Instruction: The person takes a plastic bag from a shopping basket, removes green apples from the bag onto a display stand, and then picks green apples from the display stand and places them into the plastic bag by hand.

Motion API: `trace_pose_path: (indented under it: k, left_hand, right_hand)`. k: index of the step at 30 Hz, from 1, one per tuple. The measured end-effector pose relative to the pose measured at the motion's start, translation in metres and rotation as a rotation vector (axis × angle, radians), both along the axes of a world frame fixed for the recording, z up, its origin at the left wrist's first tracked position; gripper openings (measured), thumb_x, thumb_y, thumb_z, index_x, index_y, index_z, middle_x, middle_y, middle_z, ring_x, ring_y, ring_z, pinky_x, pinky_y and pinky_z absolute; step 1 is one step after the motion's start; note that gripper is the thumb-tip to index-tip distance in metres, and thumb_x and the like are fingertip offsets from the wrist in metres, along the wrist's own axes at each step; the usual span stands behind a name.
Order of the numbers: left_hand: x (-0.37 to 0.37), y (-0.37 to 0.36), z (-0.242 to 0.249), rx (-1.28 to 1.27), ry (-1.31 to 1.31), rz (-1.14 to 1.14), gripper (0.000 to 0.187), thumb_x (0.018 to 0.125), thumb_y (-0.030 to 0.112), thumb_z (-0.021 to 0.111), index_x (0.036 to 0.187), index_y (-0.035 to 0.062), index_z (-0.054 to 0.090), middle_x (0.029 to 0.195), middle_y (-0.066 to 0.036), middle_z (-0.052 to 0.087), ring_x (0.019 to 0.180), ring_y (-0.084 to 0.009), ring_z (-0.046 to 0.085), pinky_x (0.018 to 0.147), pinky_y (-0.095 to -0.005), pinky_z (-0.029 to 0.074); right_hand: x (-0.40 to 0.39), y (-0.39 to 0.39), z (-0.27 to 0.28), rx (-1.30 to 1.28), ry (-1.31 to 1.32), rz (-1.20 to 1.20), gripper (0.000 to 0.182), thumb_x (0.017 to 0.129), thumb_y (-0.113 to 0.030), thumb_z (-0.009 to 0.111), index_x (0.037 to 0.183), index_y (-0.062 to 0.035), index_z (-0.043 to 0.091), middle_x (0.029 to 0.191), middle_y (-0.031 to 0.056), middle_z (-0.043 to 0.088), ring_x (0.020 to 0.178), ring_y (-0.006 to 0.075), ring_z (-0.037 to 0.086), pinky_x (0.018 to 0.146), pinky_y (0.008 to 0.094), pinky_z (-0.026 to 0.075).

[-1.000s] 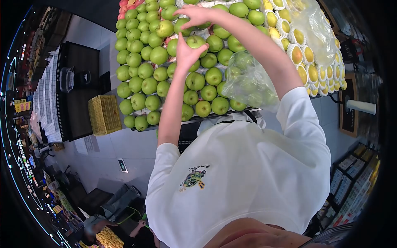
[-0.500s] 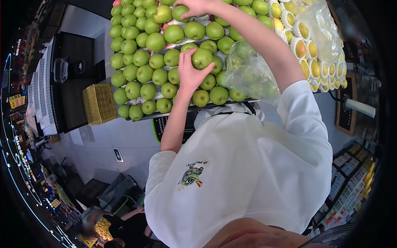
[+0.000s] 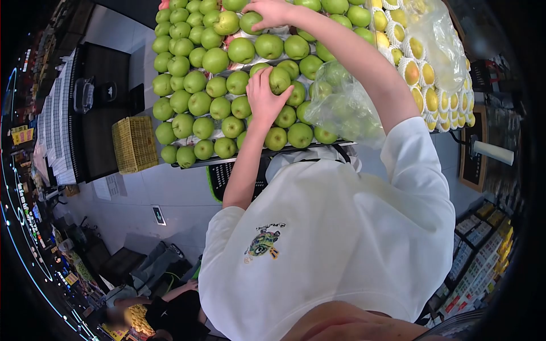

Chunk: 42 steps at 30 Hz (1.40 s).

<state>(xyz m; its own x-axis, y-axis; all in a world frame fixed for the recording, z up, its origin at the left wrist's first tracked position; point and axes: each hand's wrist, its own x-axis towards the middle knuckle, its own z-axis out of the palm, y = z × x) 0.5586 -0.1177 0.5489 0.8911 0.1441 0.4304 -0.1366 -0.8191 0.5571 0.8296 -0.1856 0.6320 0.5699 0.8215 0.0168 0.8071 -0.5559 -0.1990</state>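
My left hand is closed around a green apple among the front rows of the display, fingers on its far left side and thumb on its right. Farther back, my right hand reaches across and has its fingers curled over another green apple; part of that grip is hidden by the hand. Rows of green apples surround both hands. Just right of my left hand, a clear plastic bag lies over some apples.
Yellow fruit in white foam nets is stacked at the right, partly under clear plastic. A yellow woven basket stands left of the display. Another person is at the lower left.
The apple in my left hand sits lower among its neighbours, and the fingers have closed in around it. My right hand stays on its apple, with only a slight shift of the view.
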Motion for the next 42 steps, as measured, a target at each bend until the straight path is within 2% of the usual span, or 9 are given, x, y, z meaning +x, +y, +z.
trace_pose_path:
  k: [2, 4, 7, 8, 10, 11, 16, 22, 42]
  left_hand:
    - [0.0, 0.001, 0.004, 0.012, 0.05, -0.004, 0.083, 0.071, 0.037, 0.091, 0.138, 0.0067, 0.054, 0.134, -0.013, 0.054, 0.123, -0.0341, 0.052, 0.104, -0.0467, 0.042]
    - [-0.002, 0.002, 0.018, 0.024, 0.1, -0.006, 0.086, 0.07, 0.038, 0.092, 0.14, 0.0068, 0.052, 0.135, -0.014, 0.053, 0.125, -0.035, 0.05, 0.105, -0.0471, 0.041]
    - [0.002, 0.012, 0.042, 0.064, 0.186, -0.064, 0.091, 0.072, 0.04, 0.092, 0.144, 0.0059, 0.048, 0.138, -0.016, 0.05, 0.127, -0.0368, 0.048, 0.109, -0.0487, 0.039]
    - [0.009, 0.023, 0.047, -0.053, 0.111, -0.077, 0.089, 0.073, 0.041, 0.091, 0.143, 0.0047, 0.049, 0.138, -0.017, 0.05, 0.127, -0.0372, 0.048, 0.109, -0.0495, 0.039]
    - [0.04, 0.056, 0.043, -0.374, -0.009, -0.003, 0.079, 0.079, 0.042, 0.088, 0.138, 0.003, 0.055, 0.133, -0.017, 0.055, 0.128, -0.0336, 0.05, 0.11, -0.0485, 0.04]
    - [0.058, 0.069, 0.058, -0.5, -0.04, 0.063, 0.075, 0.082, 0.042, 0.087, 0.138, 0.0035, 0.056, 0.137, -0.018, 0.054, 0.13, -0.0354, 0.049, 0.109, -0.0485, 0.041]
    - [0.149, 0.139, 0.056, 0.205, -0.055, 0.218, 0.093, 0.07, 0.045, 0.093, 0.144, 0.006, 0.052, 0.136, -0.02, 0.061, 0.126, -0.0381, 0.057, 0.107, -0.0496, 0.046]
    - [0.183, 0.158, 0.064, 0.098, 0.354, 0.1, 0.101, 0.056, 0.039, 0.097, 0.142, 0.0124, 0.053, 0.132, -0.014, 0.068, 0.125, -0.0326, 0.061, 0.108, -0.0487, 0.045]
    - [0.191, 0.161, 0.051, 0.019, 0.229, 0.137, 0.083, 0.062, 0.04, 0.096, 0.131, 0.0073, 0.065, 0.119, -0.018, 0.073, 0.112, -0.0332, 0.07, 0.098, -0.0437, 0.054]
  right_hand:
    - [0.0, -0.001, 0.006, -0.011, 0.008, 0.008, 0.071, 0.08, -0.044, 0.081, 0.142, -0.0208, 0.056, 0.131, 0.0055, 0.061, 0.127, 0.0237, 0.059, 0.103, 0.0585, 0.033]
    - [0.007, -0.004, 0.002, 0.117, 0.034, 0.17, 0.078, 0.076, -0.046, 0.078, 0.141, -0.0102, 0.054, 0.135, 0.0226, 0.06, 0.122, 0.04, 0.06, 0.098, 0.0521, 0.051]
    - [0.006, -0.002, -0.001, 0.088, -0.014, 0.173, 0.082, 0.075, -0.049, 0.08, 0.14, -0.0056, 0.055, 0.141, 0.0261, 0.054, 0.129, 0.0422, 0.054, 0.103, 0.0532, 0.047]
    - [0.003, 0.0, 0.001, 0.089, -0.017, 0.172, 0.082, 0.075, -0.049, 0.08, 0.14, -0.0056, 0.055, 0.141, 0.0261, 0.054, 0.129, 0.0422, 0.054, 0.103, 0.0532, 0.047]
    - [-0.009, 0.005, 0.013, -0.138, -0.105, 0.066, 0.075, 0.076, -0.038, 0.085, 0.14, -0.0135, 0.055, 0.129, 0.0052, 0.061, 0.125, 0.0246, 0.061, 0.105, 0.0572, 0.035]
    - [-0.011, 0.003, 0.014, -0.14, -0.106, 0.066, 0.075, 0.076, -0.038, 0.085, 0.14, -0.0135, 0.055, 0.129, 0.0052, 0.061, 0.125, 0.0246, 0.061, 0.105, 0.0572, 0.035]
    - [-0.015, 0.004, 0.018, -0.107, -0.067, 0.037, 0.074, 0.073, -0.037, 0.087, 0.134, -0.0087, 0.056, 0.123, 0.0079, 0.064, 0.119, 0.0268, 0.063, 0.107, 0.0533, 0.036]
    - [-0.017, 0.001, 0.008, 0.021, -0.109, -0.027, 0.068, 0.074, -0.042, 0.085, 0.123, -0.0037, 0.059, 0.115, 0.0122, 0.066, 0.117, 0.029, 0.063, 0.108, 0.053, 0.034]
    - [-0.045, 0.004, 0.008, 0.013, -0.3, -0.238, 0.082, 0.071, -0.066, 0.081, 0.116, 0.0008, 0.062, 0.116, 0.0149, 0.069, 0.121, 0.0293, 0.058, 0.107, 0.0528, 0.037]
